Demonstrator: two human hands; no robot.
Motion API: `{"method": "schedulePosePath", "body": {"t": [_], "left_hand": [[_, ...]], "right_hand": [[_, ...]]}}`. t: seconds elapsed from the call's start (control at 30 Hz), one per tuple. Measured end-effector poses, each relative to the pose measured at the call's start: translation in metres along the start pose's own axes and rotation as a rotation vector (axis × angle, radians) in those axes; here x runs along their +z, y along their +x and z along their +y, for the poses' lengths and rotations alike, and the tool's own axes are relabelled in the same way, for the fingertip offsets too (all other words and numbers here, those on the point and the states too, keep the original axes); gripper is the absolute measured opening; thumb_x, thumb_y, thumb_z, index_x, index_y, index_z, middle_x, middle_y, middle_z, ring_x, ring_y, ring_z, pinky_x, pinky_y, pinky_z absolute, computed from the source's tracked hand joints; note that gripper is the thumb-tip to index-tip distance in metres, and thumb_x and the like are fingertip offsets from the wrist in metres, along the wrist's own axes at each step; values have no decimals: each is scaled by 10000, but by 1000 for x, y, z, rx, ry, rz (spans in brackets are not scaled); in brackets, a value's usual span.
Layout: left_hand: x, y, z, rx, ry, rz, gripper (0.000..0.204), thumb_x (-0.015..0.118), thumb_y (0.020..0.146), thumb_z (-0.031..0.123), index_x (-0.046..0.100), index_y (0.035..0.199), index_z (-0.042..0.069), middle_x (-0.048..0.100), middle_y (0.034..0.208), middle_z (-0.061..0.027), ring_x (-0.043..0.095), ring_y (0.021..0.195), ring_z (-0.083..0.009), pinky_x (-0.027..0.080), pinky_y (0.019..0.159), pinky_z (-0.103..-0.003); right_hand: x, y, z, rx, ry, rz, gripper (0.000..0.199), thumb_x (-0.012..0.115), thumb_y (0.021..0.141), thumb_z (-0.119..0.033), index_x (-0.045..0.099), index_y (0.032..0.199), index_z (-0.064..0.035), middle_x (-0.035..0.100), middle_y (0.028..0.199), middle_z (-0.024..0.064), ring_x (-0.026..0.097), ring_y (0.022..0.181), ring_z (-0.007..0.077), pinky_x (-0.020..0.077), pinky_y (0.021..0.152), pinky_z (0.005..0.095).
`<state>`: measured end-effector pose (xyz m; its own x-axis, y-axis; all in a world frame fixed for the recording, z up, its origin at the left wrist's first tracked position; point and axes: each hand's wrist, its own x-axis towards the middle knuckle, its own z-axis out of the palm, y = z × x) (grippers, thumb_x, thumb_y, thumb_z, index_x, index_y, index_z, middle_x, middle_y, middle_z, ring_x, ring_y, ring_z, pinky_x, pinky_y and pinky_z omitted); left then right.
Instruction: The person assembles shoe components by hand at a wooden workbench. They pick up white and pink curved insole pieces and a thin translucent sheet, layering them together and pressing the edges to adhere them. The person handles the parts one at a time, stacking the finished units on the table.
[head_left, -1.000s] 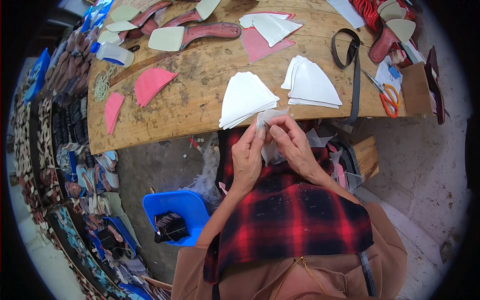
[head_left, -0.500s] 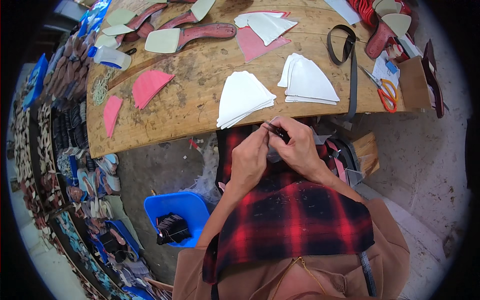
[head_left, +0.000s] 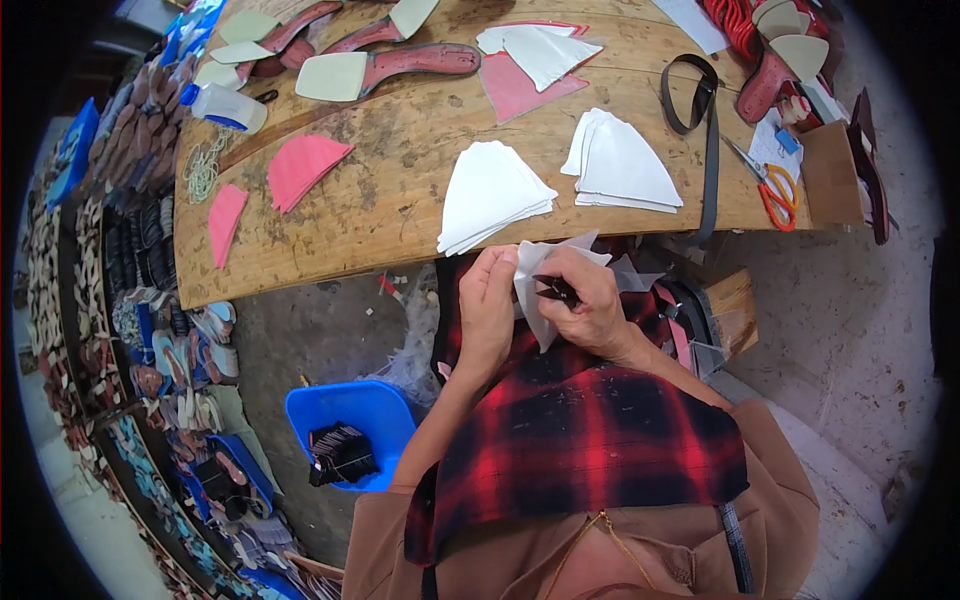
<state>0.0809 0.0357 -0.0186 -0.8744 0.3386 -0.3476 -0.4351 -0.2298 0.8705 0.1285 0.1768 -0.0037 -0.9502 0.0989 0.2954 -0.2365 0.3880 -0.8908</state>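
Over my lap, just off the near table edge, my left hand [head_left: 486, 312] pinches a thin white piece [head_left: 527, 285] by its edge. It looks like cut leather or fabric. My right hand [head_left: 592, 300] is wrapped round small dark thread snips [head_left: 557, 290], whose tips point left toward that piece. The snips lie close over the white surface; whether they touch it I cannot tell. Beyond my hands, a stack of white fan-shaped pieces [head_left: 493, 195] lies at the table's edge, with a second white stack [head_left: 628, 165] to its right.
On the wooden table [head_left: 380, 180] lie pink cut pieces [head_left: 308, 176], shoe soles [head_left: 425, 64], a white bottle [head_left: 230, 107], a black strap [head_left: 711, 170] and orange-handled scissors [head_left: 775, 190]. A blue bin [head_left: 400, 430] stands below left. Shelves of shoe parts [head_left: 135, 330] line the left.
A white piece now shows spread between my hands, where before they were close together at the snips. My right hand has shifted slightly down, and the snips' dark blades show more plainly.
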Motion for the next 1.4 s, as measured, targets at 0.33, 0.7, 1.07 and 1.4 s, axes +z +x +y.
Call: {"method": "schedulePosePath", "body": {"t": [0.33, 0.7, 1.07, 1.4], "left_hand": [[6, -5, -5, 141, 153, -29, 259, 565, 1001, 142, 628, 1176, -37, 669, 988, -27, 580, 859, -58, 468, 759, -218], [-68, 11, 70, 442, 93, 439, 159, 630, 968, 119, 658, 1050, -15, 690, 926, -46, 617, 824, -80, 494, 724, -218], [-47, 26, 56, 303, 347, 229, 151, 762, 856, 113, 657, 888, 10, 622, 828, 19, 549, 747, -60, 448, 661, -207], [-291, -94, -110, -132, 1528, 156, 234, 600, 936, 237, 664, 1049, 42, 695, 913, -188, 675, 864, -303, 506, 810, -412]], "right_hand": [[-1, 14, -1, 605, 211, 22, 239, 656, 890, -198, 613, 843, 33, 592, 642, 88, 534, 608, 115, 444, 557, 320], [-77, -95, 72, 475, -838, -366, 224, 685, 802, -195, 606, 919, -21, 633, 704, 201, 639, 691, 416, 486, 628, 500], [-23, 63, 10, 218, 26, -193, 281, 707, 877, -182, 654, 1082, 3, 690, 917, 120, 635, 797, 185, 488, 701, 311], [-51, 151, 71, -67, -523, 271, 393, 717, 850, -264, 598, 1168, -67, 636, 1017, 98, 667, 865, 290, 526, 660, 400]]}}
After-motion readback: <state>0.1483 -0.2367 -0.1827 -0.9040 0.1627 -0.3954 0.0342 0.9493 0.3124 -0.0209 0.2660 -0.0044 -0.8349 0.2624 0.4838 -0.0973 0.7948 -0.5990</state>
